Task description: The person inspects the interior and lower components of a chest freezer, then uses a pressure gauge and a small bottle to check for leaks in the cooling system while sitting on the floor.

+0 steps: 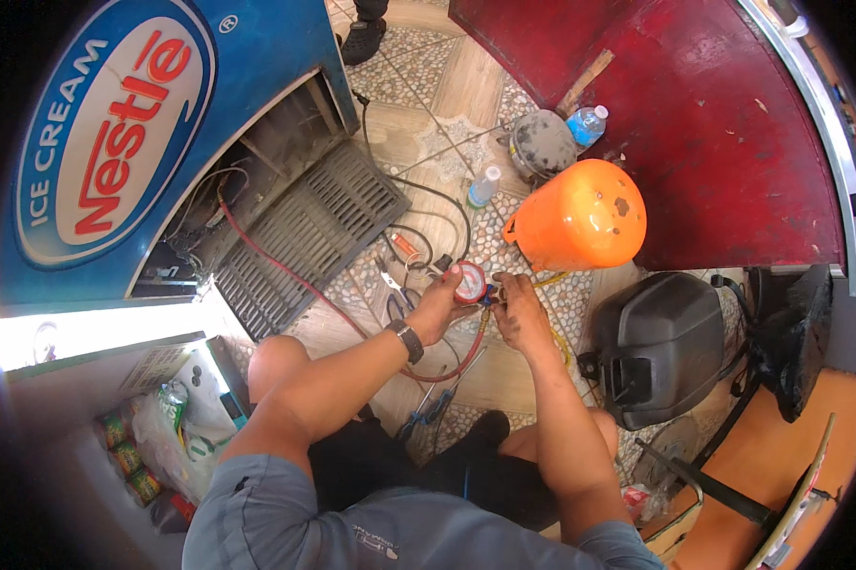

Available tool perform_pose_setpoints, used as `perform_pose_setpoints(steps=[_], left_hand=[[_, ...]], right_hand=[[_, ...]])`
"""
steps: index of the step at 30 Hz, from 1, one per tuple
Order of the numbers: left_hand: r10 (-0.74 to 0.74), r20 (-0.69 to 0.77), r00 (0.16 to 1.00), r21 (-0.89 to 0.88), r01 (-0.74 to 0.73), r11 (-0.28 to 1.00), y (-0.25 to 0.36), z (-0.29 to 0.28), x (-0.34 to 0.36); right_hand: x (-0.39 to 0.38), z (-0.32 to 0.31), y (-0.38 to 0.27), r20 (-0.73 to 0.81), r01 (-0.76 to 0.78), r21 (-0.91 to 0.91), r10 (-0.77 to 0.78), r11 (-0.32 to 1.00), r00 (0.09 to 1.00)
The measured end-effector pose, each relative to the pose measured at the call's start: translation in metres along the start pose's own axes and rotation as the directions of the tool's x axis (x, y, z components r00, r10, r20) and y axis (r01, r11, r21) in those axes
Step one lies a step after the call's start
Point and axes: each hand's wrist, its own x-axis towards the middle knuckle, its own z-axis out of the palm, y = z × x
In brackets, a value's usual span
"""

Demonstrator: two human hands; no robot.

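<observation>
My left hand (436,312), with a dark watch on its wrist, grips a round red pressure gauge (469,284) with a pale dial. Fingers of my right hand (523,316) close on the gauge's fitting from the other side; which part they pinch is mostly hidden. A red hose (300,280) runs from the opening in the blue freezer and loops up below the gauge. Beyond my right hand a yellow hose (553,279) shows near the orange gas cylinder (580,217). Pliers (390,282) and an orange-labelled small item (404,244) lie beside my left hand.
The blue freezer (247,28) stands left, its slatted grille (319,228) leaning out. Two plastic bottles (483,187) and a dusty round compressor (542,144) are ahead. At right sit a black motor-like case (656,347) and red panel (722,142). Screwdrivers (437,404) lie near my legs.
</observation>
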Motion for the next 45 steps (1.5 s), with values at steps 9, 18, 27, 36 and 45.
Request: perform_pose_setpoints(steps=[9, 18, 27, 36, 45], left_hand=[[0.009, -0.019, 1.000, -0.025, -0.010, 1.000, 0.004, -0.002, -0.002], [-0.010, -0.023, 1.000, -0.053, 0.008, 0.999, 0.001, -0.005, 0.001], [0.004, -0.013, 1.000, -0.038, -0.004, 0.999, -0.005, -0.004, 0.002], [-0.016, -0.054, 0.998, -0.054, 0.013, 0.998, -0.001, -0.005, -0.001], [-0.016, -0.052, 0.998, -0.055, 0.013, 0.998, -0.003, 0.000, 0.001]], right_hand=[[0.002, -0.001, 0.003, 0.021, 0.047, -0.002, -0.047, 0.999, 0.999], [0.001, -0.010, -0.001, 0.009, 0.085, 0.005, -0.085, 0.996, 0.996], [0.002, 0.003, 0.021, -0.024, 0.126, -0.024, -0.126, 0.992, 0.992], [0.001, -0.007, 0.004, 0.043, 0.106, -0.006, -0.106, 0.994, 0.993], [0.003, -0.008, 0.011, 0.057, 0.112, 0.013, -0.113, 0.994, 0.992]])
